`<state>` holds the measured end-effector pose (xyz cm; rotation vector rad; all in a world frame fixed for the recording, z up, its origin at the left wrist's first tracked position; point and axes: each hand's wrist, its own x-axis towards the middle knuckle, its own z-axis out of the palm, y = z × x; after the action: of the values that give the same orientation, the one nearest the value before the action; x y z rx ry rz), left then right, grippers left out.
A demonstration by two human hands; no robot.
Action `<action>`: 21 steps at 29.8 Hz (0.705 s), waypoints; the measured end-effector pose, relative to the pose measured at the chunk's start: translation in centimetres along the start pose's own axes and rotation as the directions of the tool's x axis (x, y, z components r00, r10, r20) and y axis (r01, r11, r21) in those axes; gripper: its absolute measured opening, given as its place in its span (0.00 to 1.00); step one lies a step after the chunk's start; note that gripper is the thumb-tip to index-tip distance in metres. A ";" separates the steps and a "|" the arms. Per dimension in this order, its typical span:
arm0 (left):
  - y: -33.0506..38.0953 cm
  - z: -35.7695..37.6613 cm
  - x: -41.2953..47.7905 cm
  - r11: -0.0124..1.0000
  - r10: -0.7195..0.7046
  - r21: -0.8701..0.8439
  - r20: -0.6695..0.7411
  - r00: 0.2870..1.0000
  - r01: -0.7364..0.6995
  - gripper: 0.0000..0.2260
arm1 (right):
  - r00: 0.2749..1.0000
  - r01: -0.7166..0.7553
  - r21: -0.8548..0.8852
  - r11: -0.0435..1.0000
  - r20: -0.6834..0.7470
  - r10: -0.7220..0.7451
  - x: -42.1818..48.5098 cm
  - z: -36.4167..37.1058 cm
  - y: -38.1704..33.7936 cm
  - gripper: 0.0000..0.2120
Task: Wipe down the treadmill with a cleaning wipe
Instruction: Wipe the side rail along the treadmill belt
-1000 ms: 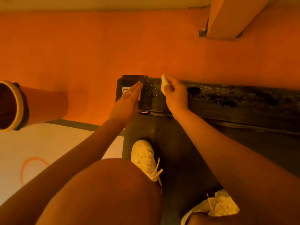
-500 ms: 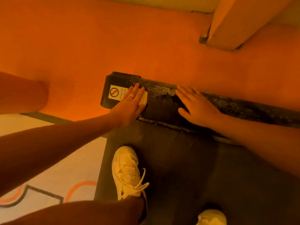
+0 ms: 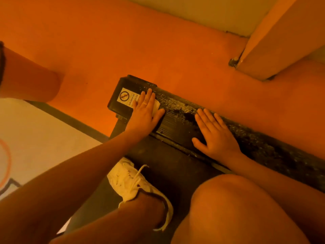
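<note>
Cylinder [image 3: 26, 76], orange, stands far left; its mouth is out of view, so its contents cannot be told. Beside the warning sticker [image 3: 125, 96], the left hand [image 3: 146, 113] lies flat with straight fingers, pressing the cleaning wipe [image 3: 156, 107] onto the treadmill [image 3: 167, 166] at its side rail [image 3: 175, 124]. The right hand [image 3: 215, 136] rests open on the rail. Rightward the rail looks speckled and grimy, so most of the wiping seems left.

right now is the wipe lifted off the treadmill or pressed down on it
Pressed down: the left hand, fingers straight, covers the wipe on the treadmill cover.
</note>
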<state>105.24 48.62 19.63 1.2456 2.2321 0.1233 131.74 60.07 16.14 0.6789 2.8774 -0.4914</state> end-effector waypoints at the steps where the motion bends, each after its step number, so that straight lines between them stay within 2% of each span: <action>1: 0.3 0.4 0.1 1.000 -0.023 -0.017 -0.034 0.999 0.022 0.33 | 1.000 0.003 -0.005 1.000 -0.004 -0.003 0.0 0.0 -0.1 0.37; 6: 1.1 1.4 0.2 0.993 -0.070 -0.109 -0.180 0.981 0.051 0.24 | 1.000 0.016 -0.038 0.999 -0.008 -0.017 -0.1 -0.1 0.3 0.38; 14: -2.5 0.8 -0.5 0.985 -0.102 -0.155 -0.207 0.973 0.070 0.23 | 1.000 0.021 -0.067 0.998 -0.015 -0.022 0.0 0.3 0.5 0.37; 21: -4.2 -1.3 -0.1 0.993 0.040 -0.100 -0.170 0.985 -0.058 0.23 | 0.996 0.040 -0.056 0.998 -0.081 -0.045 -0.3 0.6 0.5 0.36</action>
<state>101.41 46.47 19.28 1.2751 2.3049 0.3722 132.24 60.12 15.47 0.6450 2.9756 -0.3980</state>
